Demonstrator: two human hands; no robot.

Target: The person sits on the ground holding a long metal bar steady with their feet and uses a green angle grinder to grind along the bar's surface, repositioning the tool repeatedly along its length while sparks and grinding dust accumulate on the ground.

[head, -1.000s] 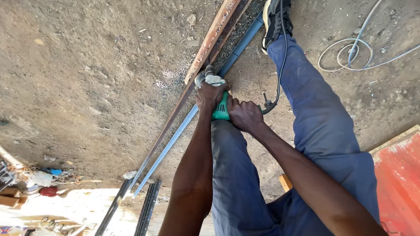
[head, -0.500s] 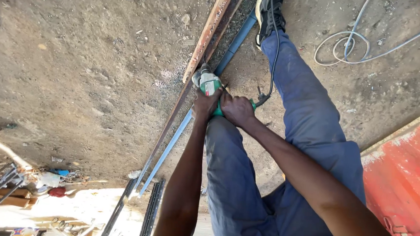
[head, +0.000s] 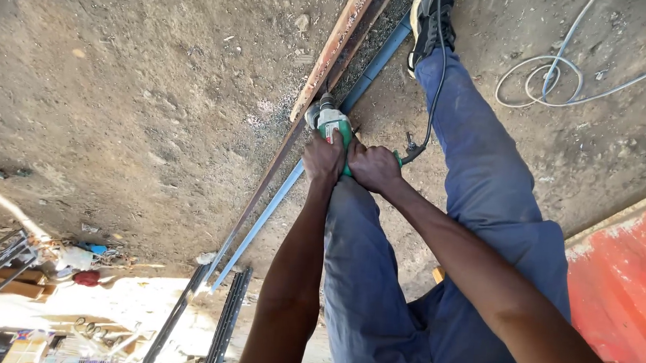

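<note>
Here a green angle grinder (head: 334, 130) sits just above the middle of the frame, its grey head pressed at the edge of a long rusty steel bar (head: 329, 60) that runs from the top centre down toward the lower left. The left hand (head: 323, 159) wraps the grinder's body from the left with its fingers closed tight around it, and the right hand (head: 374, 166) clamps the rear of the body just beside it, fingers curled shut; the two hands touch. A pale blue pipe (head: 274, 208) lies alongside the bar on its right, and a black power cord (head: 435, 77) trails from the tool up past the blue-trousered leg (head: 478, 175) to the shoe (head: 431, 21) at the top edge. The step in hand looks like grinding or cutting at the bar, with the head already at the metal. Going on would call for a firm two-handed hold and a steady feed along the bar, with the cord kept off the disc. A coil of pale cable (head: 542, 82) lies on the dirt floor (head: 121, 104) at upper right, and a red metal sheet (head: 619, 293) fills the lower right corner.
</note>
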